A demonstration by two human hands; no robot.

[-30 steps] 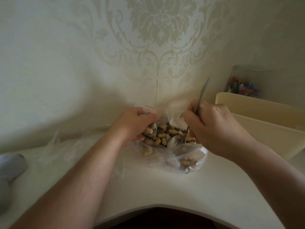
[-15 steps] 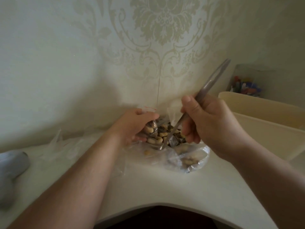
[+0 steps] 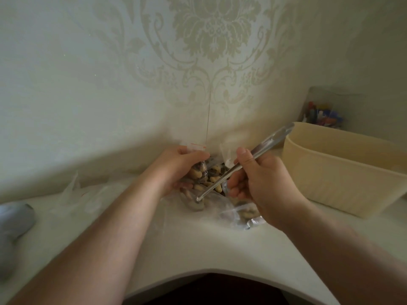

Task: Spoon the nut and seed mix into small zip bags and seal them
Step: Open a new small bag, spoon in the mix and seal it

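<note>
Head view shows the right hand point(image 3: 262, 183) gripping a shiny spoon point(image 3: 240, 164), its scoop down in the big clear bag point(image 3: 240, 213) of nuts and seeds on the white table point(image 3: 198, 245). Just left, the left hand point(image 3: 178, 168) pinches a small zip bag point(image 3: 198, 170), partly full of pale nuts. Farther right sits a cream tub point(image 3: 343, 170); behind it a clear jar point(image 3: 319, 111) holds colored bits.

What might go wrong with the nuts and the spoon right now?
1. The left hand grips the small clear zip bag with the red line around its filled middle, so the mouth may be too narrow and nuts could spill.
2. The long metal spoon, held by the right hand, digs low in the big clear bag of nut mix and could poke through the thin plastic.
</note>
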